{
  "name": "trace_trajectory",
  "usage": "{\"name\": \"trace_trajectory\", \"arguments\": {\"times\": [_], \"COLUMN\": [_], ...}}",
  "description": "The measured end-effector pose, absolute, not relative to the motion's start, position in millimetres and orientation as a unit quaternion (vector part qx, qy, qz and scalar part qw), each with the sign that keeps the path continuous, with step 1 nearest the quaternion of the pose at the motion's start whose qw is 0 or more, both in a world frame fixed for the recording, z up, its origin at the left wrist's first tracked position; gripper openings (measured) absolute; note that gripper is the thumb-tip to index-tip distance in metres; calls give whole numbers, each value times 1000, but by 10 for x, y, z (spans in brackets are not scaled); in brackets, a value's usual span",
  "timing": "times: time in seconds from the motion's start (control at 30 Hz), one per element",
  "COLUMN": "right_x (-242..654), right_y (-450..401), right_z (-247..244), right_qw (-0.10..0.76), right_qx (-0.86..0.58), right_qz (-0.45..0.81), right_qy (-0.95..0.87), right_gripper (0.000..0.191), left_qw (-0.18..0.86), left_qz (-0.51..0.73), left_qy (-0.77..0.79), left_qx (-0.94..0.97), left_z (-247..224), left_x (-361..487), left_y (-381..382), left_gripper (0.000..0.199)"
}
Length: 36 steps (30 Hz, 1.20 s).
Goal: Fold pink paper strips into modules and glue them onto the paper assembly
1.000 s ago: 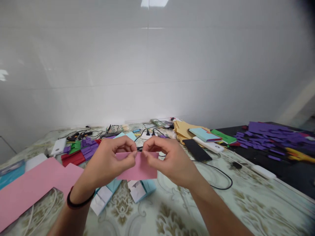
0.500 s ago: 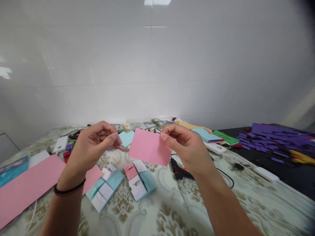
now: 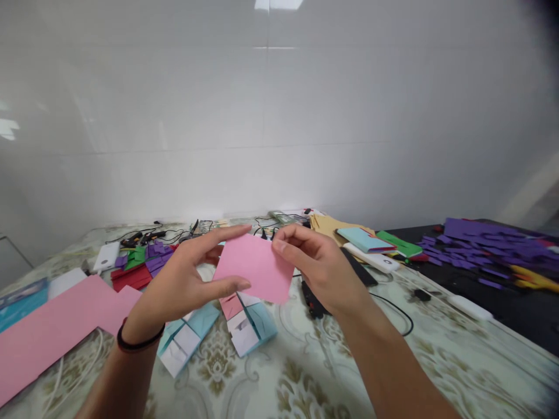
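Observation:
A sheet of pink paper [image 3: 255, 265] is held up in front of me above the table. My right hand [image 3: 312, 262] pinches its upper right corner between thumb and fingertips. Around the sheet's left side is my left hand [image 3: 196, 267], the thumb across its lower front edge and the index finger along the top. The left hand's other fingers are partly hidden behind the paper. Below lie two folded paper pieces: a blue and white one [image 3: 187, 337] and a pink, white and blue one [image 3: 248, 326], partly covered by the sheet.
Larger pink sheets [image 3: 56, 331] lie at the left, near red strips [image 3: 131, 277] and purple pieces [image 3: 158, 256]. A black glue gun [image 3: 312, 299] is partly behind my right hand. Coloured paper stacks [image 3: 364, 238], a white power strip [image 3: 371, 258] and purple scraps [image 3: 467, 250] are at the right.
My left hand has moved right and spread around the pink sheet's left side. The sheet has shifted slightly left and tilted, still pinched by my right hand.

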State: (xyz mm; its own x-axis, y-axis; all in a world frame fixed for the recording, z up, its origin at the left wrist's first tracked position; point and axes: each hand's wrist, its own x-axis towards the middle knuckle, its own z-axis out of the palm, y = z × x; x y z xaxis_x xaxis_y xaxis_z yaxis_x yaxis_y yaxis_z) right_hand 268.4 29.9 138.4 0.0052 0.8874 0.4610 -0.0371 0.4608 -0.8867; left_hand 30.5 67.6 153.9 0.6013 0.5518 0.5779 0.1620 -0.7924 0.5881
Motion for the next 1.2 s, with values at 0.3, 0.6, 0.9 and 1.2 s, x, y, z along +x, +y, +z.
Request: {"name": "trace_trajectory", "arguments": {"times": [0.3,0.6,0.9,1.2], "right_x": [2667,2691,2675,2642], "right_y": [310,414,423,395], "right_z": [1378,1330,1307,1316], "right_qw": [608,636,702,693], "right_qx": [-339,-301,-322,-341], "right_qz": [415,405,326,304], "right_qy": [-586,-584,-545,-558], "right_gripper": [22,21,12,13], "left_qw": [253,382,427,466], "left_qz": [371,426,448,448], "left_qy": [209,198,161,190], "left_qx": [869,796,769,739], "left_z": [1543,1530,1456,1431], "left_x": [291,312,378,547], "left_y": [660,712,981,794], "left_gripper": [88,80,27,28]}}
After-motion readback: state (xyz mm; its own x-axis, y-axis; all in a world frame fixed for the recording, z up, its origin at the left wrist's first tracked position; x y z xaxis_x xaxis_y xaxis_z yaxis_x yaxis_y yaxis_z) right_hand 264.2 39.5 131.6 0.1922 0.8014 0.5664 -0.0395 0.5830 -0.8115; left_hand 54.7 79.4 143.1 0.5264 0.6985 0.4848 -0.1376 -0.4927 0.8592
